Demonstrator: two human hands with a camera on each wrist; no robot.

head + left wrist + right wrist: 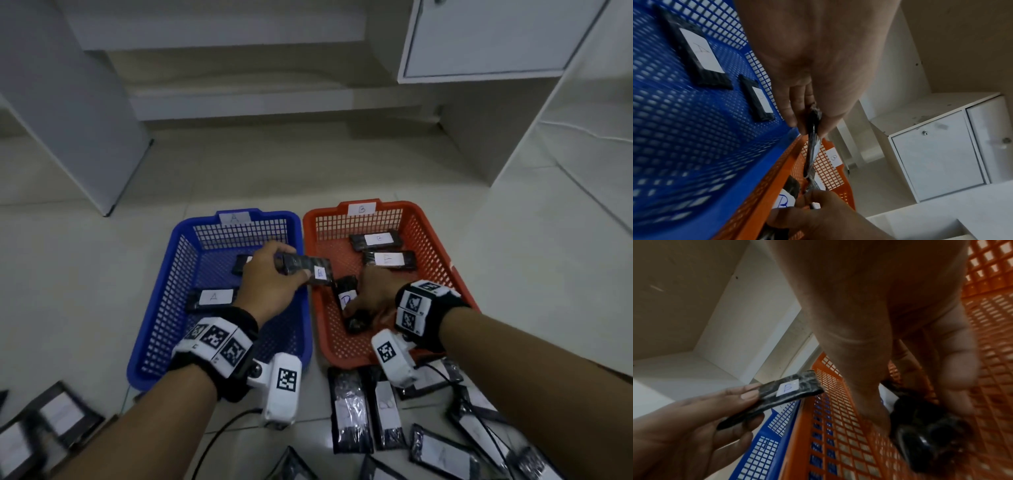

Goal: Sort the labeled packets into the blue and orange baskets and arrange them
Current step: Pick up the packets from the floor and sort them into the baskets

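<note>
A black packet with a white B label (310,271) is held in the air over the seam between the two baskets, pinched at one end by the left hand (270,279) — thumb on top, fingers beneath, the grip closed firmly on it. In the left wrist view the packet shows edge-on between thumb and fingers.

The right hand (371,291) is down inside the orange basket (442,246), its fingers curled round a second packet (347,301) that lies slantwise on the basket floor with a white label marked in blue ink; the grip is closed on that packet's near end. Two more labelled packets (376,240) lie side by side toward the far end of the orange basket, which carries a tag B on its far rim.

The blue basket (171,274), tagged A, stands touching the orange one on its left and holds a packet labelled A (212,297) and another (241,263) partly hidden behind the left hand.

On the tiled floor (85,274) near the person lie more black packets (349,411) — some blurred. White cabinets (479,41) stand beyond.
</note>
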